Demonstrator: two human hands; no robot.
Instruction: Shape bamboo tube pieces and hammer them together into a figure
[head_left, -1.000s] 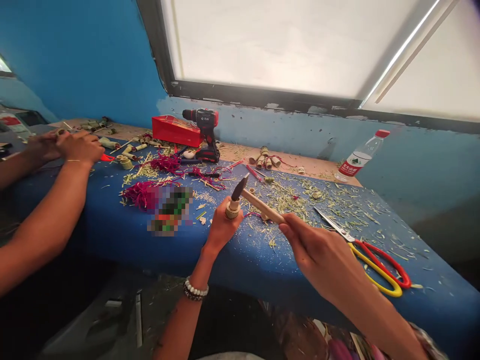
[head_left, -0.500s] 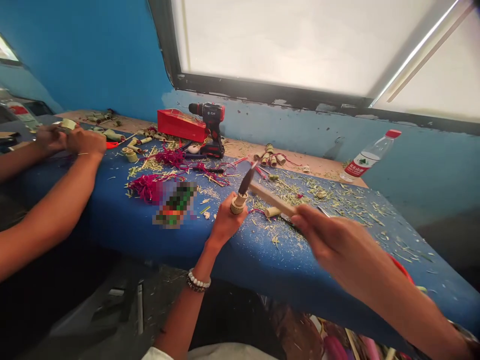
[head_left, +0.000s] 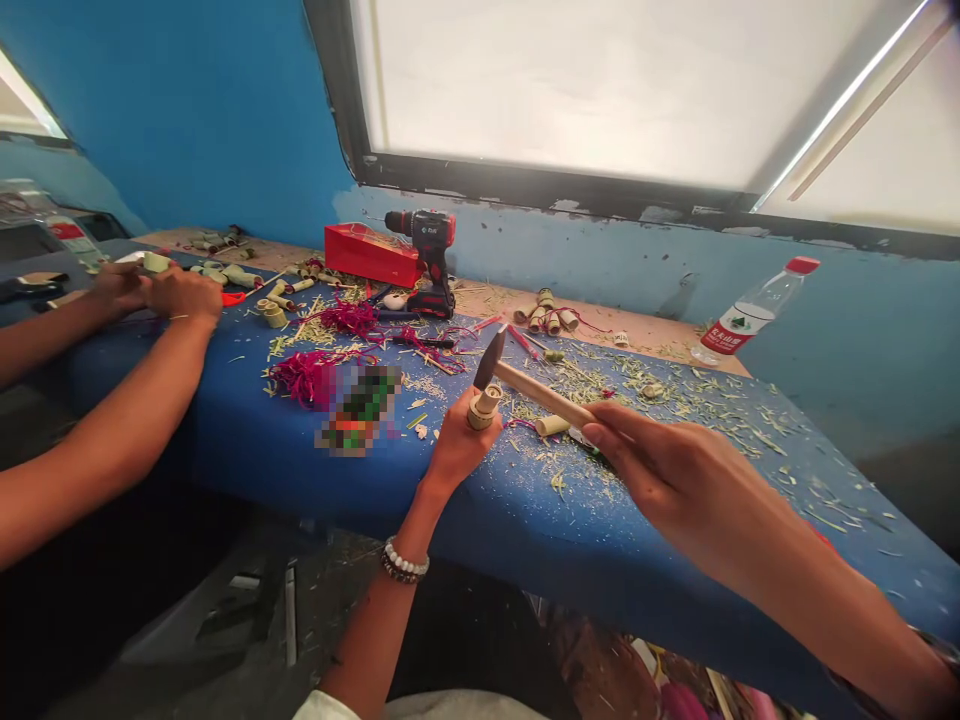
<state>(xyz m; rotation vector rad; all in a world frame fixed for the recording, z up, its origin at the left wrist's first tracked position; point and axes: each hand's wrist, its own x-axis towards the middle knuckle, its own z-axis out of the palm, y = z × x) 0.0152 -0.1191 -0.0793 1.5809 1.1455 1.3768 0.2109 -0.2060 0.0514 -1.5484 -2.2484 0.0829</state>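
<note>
My left hand (head_left: 456, 450) grips a short pale bamboo tube (head_left: 484, 407) upright between fingers and thumb. My right hand (head_left: 690, 490) is shut around the wooden handle of a small hammer (head_left: 541, 393). The hammer's dark metal head (head_left: 489, 358) sits just above and beside the tube, and I cannot tell if they touch. Under my right hand, the steel blade of a pair of scissors (head_left: 585, 441) shows; the rest is mostly hidden. A loose bamboo piece (head_left: 553, 425) lies close by on the table.
A blue-covered table (head_left: 247, 430) is strewn with green shavings and magenta strands (head_left: 300, 380). Along the back stand a red cordless drill (head_left: 427, 260), a red box (head_left: 371, 253) and a plastic bottle (head_left: 757, 312). At the left, a co-worker's hands (head_left: 169, 292) hold a bamboo piece (head_left: 156, 262).
My right hand has moved left over the scissors, hiding their red and yellow handles. The hammer head now tilts closer over the tube. The whole view has shifted slightly as my head turned.
</note>
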